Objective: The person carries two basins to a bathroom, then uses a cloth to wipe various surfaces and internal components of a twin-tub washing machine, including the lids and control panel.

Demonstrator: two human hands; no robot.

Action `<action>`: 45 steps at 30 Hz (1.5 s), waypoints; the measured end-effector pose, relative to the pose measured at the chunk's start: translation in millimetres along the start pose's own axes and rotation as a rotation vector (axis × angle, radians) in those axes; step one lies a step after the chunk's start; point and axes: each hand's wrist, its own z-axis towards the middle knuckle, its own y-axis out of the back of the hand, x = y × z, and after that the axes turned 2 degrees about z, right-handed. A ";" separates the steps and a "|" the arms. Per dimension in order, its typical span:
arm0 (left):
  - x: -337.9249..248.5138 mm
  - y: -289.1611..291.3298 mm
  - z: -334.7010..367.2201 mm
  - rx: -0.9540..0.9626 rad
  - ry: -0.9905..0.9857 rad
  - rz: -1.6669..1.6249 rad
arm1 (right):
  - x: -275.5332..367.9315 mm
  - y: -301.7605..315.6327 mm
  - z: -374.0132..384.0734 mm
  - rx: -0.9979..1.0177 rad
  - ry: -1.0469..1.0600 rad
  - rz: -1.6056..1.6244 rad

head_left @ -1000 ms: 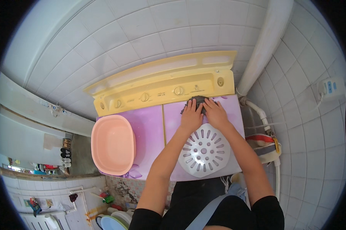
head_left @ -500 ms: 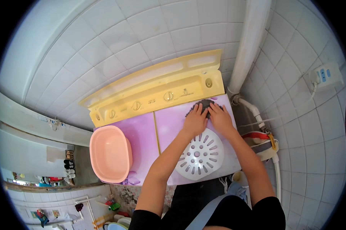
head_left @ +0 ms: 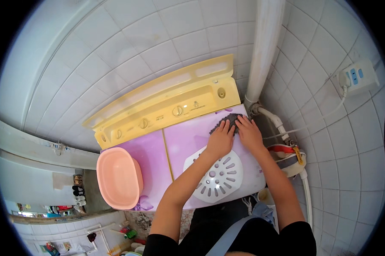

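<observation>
A dark grey crumpled cloth (head_left: 231, 117) lies on the purple lid of a washing machine (head_left: 188, 145), near its back right corner. Both my hands reach forward onto it. My left hand (head_left: 220, 141) rests with spread fingers on the cloth's near edge. Beside it, my right hand (head_left: 249, 133) lies with fingers stretched out over the cloth's right part. Neither palm wraps round the cloth. Just below my hands sits a white slotted plastic disc (head_left: 212, 174), partly covered by my left forearm.
A pink plastic basin (head_left: 119, 179) stands on the lid's left end. Behind the lid rises a yellow control panel (head_left: 160, 121) with knobs. A thick white pipe (head_left: 266, 51) runs down the corner at right, near a hose (head_left: 289, 132) and a wall socket (head_left: 358, 80).
The whole view has shifted slightly, moving the machine leftward in the picture. My hands stay on the cloth, a little nearer the lid's right edge, with the right hand's fingers spread further right.
</observation>
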 end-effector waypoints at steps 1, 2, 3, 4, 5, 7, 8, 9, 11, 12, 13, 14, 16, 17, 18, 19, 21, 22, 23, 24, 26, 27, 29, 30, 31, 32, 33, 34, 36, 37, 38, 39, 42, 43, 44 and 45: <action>-3.5 -1.7 0.6 -0.051 -0.008 0.029 | -1.6 1.0 -1.9 -0.020 -0.009 0.035; -3.5 -2.4 5.4 -0.058 0.000 0.051 | -1.0 2.5 -2.0 -0.043 -0.010 0.071; -1.9 -2.9 14.5 -0.065 0.009 0.073 | -1.4 2.1 2.2 -0.058 -0.026 0.102; -0.2 -3.2 22.9 -0.071 0.017 0.095 | -2.0 0.9 11.4 -0.073 -0.042 0.133; 0.1 -5.2 34.2 -0.091 0.035 0.084 | -7.5 1.8 21.5 -0.094 -0.062 0.154; -0.2 -10.5 52.8 -0.101 0.074 0.093 | -18.3 -5.3 38.3 -0.089 -0.110 0.133; 0.3 -12.5 58.8 -0.102 0.097 0.098 | -21.4 -8.7 41.5 -0.083 -0.134 0.125; 0.3 -14.2 62.3 -0.090 0.109 0.108 | -24.6 -10.3 39.4 -0.081 -0.126 0.124; 2.9 -21.7 56.0 -0.104 0.061 0.113 | -28.6 -13.0 35.8 -0.073 -0.106 0.126; 5.7 -20.5 49.0 -0.111 0.046 0.121 | -21.8 -8.8 31.9 -0.040 -0.107 0.135; 6.2 -20.3 38.4 -0.089 0.031 0.104 | -13.7 -3.6 20.0 -0.006 -0.106 0.144; -3.4 -15.3 26.7 -0.065 0.007 0.077 | -7.7 4.2 4.5 0.027 -0.117 0.145; -20.8 -7.2 4.6 -0.043 -0.039 0.045 | -2.5 14.5 -28.2 0.051 -0.103 0.134; -28.8 -6.8 -5.5 -0.040 -0.062 0.036 | -2.6 17.3 -39.7 0.063 -0.101 0.127; -31.6 -6.5 -11.3 -0.040 -0.079 0.031 | -1.6 17.3 -43.5 0.046 -0.078 0.098; -31.0 -6.9 -11.1 -0.040 -0.077 0.024 | -1.2 17.0 -45.7 0.029 -0.056 0.070; -23.5 -8.6 -1.5 -0.053 -0.045 0.043 | 3.4 15.3 -40.5 0.018 -0.040 0.035; -18.5 -9.8 6.3 -0.059 -0.029 0.052 | 2.8 14.0 -27.9 0.018 -0.050 0.023; -12.8 -12.2 14.7 -0.074 -0.008 0.053 | 2.0 12.5 -14.8 0.016 -0.060 0.011; -6.3 -13.4 23.2 -0.089 0.014 0.056 | 2.7 9.3 -3.2 -0.013 -0.060 -0.025; 6.7 -14.5 30.2 -0.124 0.046 0.067 | 8.1 -0.9 16.9 -0.070 -0.060 -0.093; 14.1 -14.2 29.9 -0.143 0.058 0.076 | 13.4 -7.4 22.9 -0.112 -0.057 -0.117; 26.6 -6.8 22.8 -0.138 0.090 0.099 | 22.0 -19.9 33.4 -0.096 -0.065 -0.071; 33.6 -2.4 18.1 -0.127 0.105 0.082 | 26.2 -25.7 37.2 -0.086 -0.071 -0.049; 40.3 3.0 13.3 -0.117 0.120 0.066 | 30.5 -30.9 40.0 -0.114 -0.046 -0.011; 48.9 7.7 6.5 -0.113 0.142 0.055 | 38.5 -34.8 45.3 -0.096 -0.031 0.003; 55.6 11.7 -1.7 -0.118 0.163 0.042 | 47.0 -38.6 50.3 -0.078 -0.016 0.017; 62.5 15.8 -9.9 -0.129 0.186 0.024 | 56.1 -42.7 55.1 -0.059 0.001 0.031; 74.6 23.3 -23.2 -0.156 0.228 -0.017 | 70.9 -51.3 64.4 -0.079 0.085 0.035; 80.4 27.2 -31.9 -0.158 0.268 -0.014 | 79.0 -55.9 69.0 -0.064 0.122 0.050; 83.8 31.3 -39.7 -0.161 0.304 -0.015 | 84.5 -61.6 72.5 -0.048 0.155 0.060; 88.1 35.8 -47.6 -0.162 0.341 -0.017 | 93.5 -70.0 76.2 -0.094 0.206 0.063; 109.5 48.0 -76.1 -0.227 0.395 -0.033 | 123.4 -90.1 85.7 -0.025 0.276 0.068; 115.5 51.1 -84.5 -0.249 0.406 -0.014 | 134.2 -96.3 89.0 -0.001 0.286 0.078; 122.4 54.2 -92.9 -0.247 0.424 0.012 | 145.6 -100.7 91.9 0.020 0.304 0.085; 128.8 56.8 -100.3 -0.245 0.441 0.037 | 156.0 -104.5 93.9 0.040 0.321 0.091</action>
